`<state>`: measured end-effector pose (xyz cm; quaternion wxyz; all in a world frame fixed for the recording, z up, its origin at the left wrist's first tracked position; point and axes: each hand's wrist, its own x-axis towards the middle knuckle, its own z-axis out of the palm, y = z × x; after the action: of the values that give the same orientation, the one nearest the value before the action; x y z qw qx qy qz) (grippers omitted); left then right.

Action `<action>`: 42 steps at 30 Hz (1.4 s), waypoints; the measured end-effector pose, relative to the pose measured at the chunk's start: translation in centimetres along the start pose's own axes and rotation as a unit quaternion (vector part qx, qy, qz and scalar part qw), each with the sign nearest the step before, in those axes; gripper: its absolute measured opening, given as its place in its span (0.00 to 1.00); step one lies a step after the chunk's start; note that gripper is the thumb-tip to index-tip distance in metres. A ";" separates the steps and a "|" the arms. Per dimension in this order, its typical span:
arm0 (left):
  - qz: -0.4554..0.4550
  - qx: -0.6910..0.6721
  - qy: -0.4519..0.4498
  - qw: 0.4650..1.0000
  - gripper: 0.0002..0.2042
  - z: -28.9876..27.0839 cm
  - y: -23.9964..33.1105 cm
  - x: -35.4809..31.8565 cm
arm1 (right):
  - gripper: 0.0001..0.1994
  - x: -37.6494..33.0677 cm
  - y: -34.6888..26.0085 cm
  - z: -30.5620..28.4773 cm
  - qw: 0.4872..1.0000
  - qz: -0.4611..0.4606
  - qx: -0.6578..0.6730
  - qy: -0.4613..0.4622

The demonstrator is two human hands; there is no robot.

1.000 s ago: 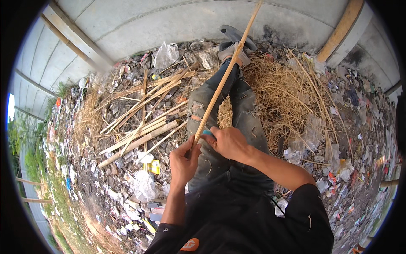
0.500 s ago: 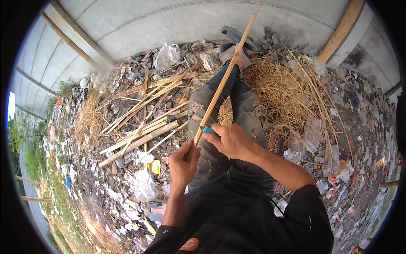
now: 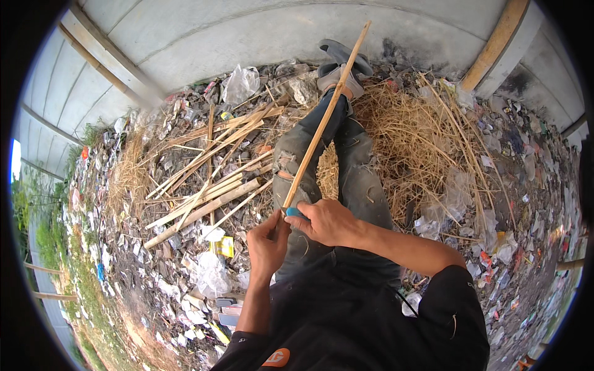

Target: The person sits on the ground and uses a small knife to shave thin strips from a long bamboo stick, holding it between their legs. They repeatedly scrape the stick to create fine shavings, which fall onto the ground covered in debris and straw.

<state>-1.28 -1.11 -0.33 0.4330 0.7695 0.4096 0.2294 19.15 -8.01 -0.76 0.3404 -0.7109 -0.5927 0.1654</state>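
Observation:
A long, pale bamboo strip slants from my lap up over my outstretched legs, its far tip near the wall. My left hand pinches its near end, fingers closed. Just to the right, my right hand is wrapped around a tool with a blue handle, which looks like a knife. The handle lies against the strip right beside my left fingertips. Its blade is mostly hidden, so the exact kind of knife cannot be made out. My torn grey trousers lie beneath the strip.
Several split bamboo strips and a thicker bamboo pole lie in a pile to the left. A heap of straw-like shavings spreads right of my legs. Litter and plastic bags cover the ground. A grey concrete wall stands ahead.
My right hand with the blue-handled tool has slid down along the strip towards my left hand. The strip's far tip has shifted slightly left and down.

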 end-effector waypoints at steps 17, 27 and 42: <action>-0.010 -0.009 -0.001 1.000 0.18 -1.7 -2.9 -2.2 | 0.29 3.9 4.6 -3.7 0.995 0.052 0.005 0.083; -0.010 0.019 -0.031 0.999 0.17 -3.6 -2.8 -2.3 | 0.29 4.8 6.7 -3.6 0.991 0.063 -0.039 0.114; -0.067 -0.162 -0.097 0.980 0.18 -3.3 -4.1 -3.3 | 0.25 2.4 5.2 -4.9 0.993 -0.028 0.029 0.111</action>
<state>-7.21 -1.04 -2.14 0.6039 0.6787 0.3734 0.1877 26.69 -7.43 -0.38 0.4291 -0.6979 -0.5658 0.0937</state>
